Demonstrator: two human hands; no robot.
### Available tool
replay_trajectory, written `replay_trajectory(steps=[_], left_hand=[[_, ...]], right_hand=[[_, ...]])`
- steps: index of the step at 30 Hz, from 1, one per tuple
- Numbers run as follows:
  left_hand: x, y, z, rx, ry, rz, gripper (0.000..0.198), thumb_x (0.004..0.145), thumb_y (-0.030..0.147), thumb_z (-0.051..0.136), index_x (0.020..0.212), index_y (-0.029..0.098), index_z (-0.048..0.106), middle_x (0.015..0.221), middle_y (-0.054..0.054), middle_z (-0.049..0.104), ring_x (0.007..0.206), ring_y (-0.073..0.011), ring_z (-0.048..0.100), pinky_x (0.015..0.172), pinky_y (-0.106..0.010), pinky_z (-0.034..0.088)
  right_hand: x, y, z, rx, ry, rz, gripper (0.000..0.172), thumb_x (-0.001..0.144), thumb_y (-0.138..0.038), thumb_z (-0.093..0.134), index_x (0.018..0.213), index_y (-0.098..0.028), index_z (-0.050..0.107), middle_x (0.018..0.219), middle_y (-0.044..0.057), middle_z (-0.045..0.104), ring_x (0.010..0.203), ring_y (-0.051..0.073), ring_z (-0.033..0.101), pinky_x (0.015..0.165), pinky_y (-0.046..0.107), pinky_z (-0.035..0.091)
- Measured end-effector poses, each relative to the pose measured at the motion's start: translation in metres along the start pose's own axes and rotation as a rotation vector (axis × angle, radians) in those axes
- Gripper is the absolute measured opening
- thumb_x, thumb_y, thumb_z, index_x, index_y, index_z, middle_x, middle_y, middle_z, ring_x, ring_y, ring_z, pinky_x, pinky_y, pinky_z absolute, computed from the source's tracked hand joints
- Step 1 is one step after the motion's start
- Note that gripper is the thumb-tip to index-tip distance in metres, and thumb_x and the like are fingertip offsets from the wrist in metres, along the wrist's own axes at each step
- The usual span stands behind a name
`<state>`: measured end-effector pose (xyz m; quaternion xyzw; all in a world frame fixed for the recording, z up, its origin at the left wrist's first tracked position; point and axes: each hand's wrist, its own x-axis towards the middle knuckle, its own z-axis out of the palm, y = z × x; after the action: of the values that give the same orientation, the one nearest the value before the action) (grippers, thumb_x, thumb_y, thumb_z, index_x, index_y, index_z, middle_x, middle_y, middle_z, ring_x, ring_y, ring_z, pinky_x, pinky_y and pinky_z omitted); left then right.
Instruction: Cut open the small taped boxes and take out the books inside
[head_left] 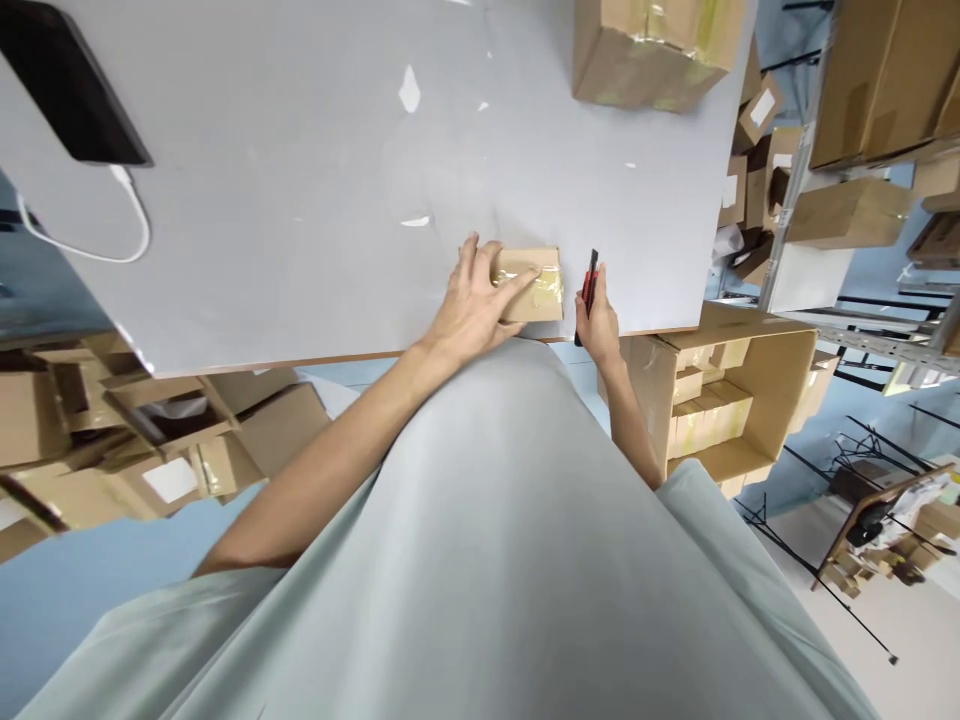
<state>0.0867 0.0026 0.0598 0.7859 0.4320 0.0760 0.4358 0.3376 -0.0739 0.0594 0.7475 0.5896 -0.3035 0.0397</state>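
A small cardboard box (pixel 541 300) with shiny tape across its top lies at the near edge of the white table (pixel 300 190). Around its left side my left hand (pixel 476 295) is closed, one finger stretched over the taped top. My right hand (pixel 600 325) grips a black and red box cutter (pixel 590 282), which points away from me. The cutter is just right of the box and apart from it. Whether its blade is out I cannot tell.
A larger taped box (pixel 656 55) stands at the table's far right. A phone (pixel 71 85) with a white cable (pixel 139 215) lies far left. Below the right edge, an open carton (pixel 780 390) holds several small boxes. Opened cartons (pixel 161 440) are heaped at lower left.
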Motion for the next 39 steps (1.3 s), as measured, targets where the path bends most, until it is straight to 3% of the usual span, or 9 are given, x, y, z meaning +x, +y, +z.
replay_trajectory(steps=[6, 11, 18, 26, 34, 39], left_hand=[[0.013, 0.020, 0.011, 0.036, -0.019, -0.013, 0.101, 0.085, 0.072, 0.086, 0.173, 0.041, 0.047, 0.186, -0.014, 0.031, 0.177, -0.0574, 0.008, 0.135, -0.084, 0.027], [0.015, 0.019, 0.015, 0.037, -0.009, -0.010, 0.103, 0.084, 0.071, 0.088, 0.174, 0.043, 0.044, 0.188, -0.013, 0.028, 0.178, -0.0565, 0.007, 0.137, -0.083, 0.024], [0.015, 0.018, 0.013, 0.058, -0.031, 0.003, 0.097, 0.087, 0.074, 0.084, 0.171, 0.040, 0.049, 0.188, -0.011, 0.029, 0.177, -0.0565, 0.006, 0.137, -0.084, 0.022], [0.016, 0.019, 0.016, 0.016, -0.017, -0.005, 0.106, 0.083, 0.074, 0.083, 0.176, 0.044, 0.041, 0.187, -0.012, 0.031, 0.177, -0.0565, 0.010, 0.137, -0.084, 0.022], [0.015, 0.024, 0.019, -0.034, -0.009, -0.003, 0.101, 0.087, 0.071, 0.081, 0.176, 0.043, 0.043, 0.187, -0.012, 0.030, 0.176, -0.0579, 0.010, 0.136, -0.085, 0.021], [0.017, 0.026, 0.017, -0.034, 0.020, 0.005, 0.102, 0.087, 0.072, 0.080, 0.177, 0.047, 0.039, 0.185, -0.011, 0.033, 0.175, -0.0560, 0.014, 0.138, -0.082, 0.022]], right_hand=[[-0.044, -0.030, -0.034, 0.059, -0.006, 0.070, 0.077, 0.119, -0.038, 0.038, 0.188, -0.023, 0.007, 0.163, 0.020, 0.065, 0.141, 0.034, 0.073, 0.109, 0.044, 0.062], [-0.056, -0.046, -0.051, -0.043, -0.068, 0.081, 0.073, 0.121, -0.043, 0.038, 0.188, -0.029, 0.015, 0.157, 0.015, 0.071, 0.131, 0.033, 0.078, 0.104, 0.041, 0.063], [-0.054, -0.054, -0.048, -0.065, -0.058, 0.145, 0.070, 0.118, -0.028, 0.025, 0.187, -0.034, 0.018, 0.133, 0.009, 0.081, 0.109, 0.030, 0.080, 0.099, 0.042, 0.065], [-0.051, -0.084, -0.053, -0.228, -0.103, 0.243, 0.074, 0.117, -0.025, 0.035, 0.188, -0.034, 0.017, 0.131, 0.018, 0.075, 0.113, 0.033, 0.080, 0.095, 0.045, 0.067], [-0.047, -0.105, -0.052, -0.204, -0.039, 0.292, 0.070, 0.116, -0.023, 0.042, 0.185, -0.028, 0.029, 0.117, 0.020, 0.081, 0.104, 0.034, 0.084, 0.088, 0.046, 0.069], [-0.055, -0.103, -0.046, -0.230, -0.137, 0.398, 0.071, 0.112, -0.013, 0.040, 0.182, -0.020, 0.037, 0.112, 0.022, 0.085, 0.104, 0.034, 0.086, 0.086, 0.045, 0.068]])
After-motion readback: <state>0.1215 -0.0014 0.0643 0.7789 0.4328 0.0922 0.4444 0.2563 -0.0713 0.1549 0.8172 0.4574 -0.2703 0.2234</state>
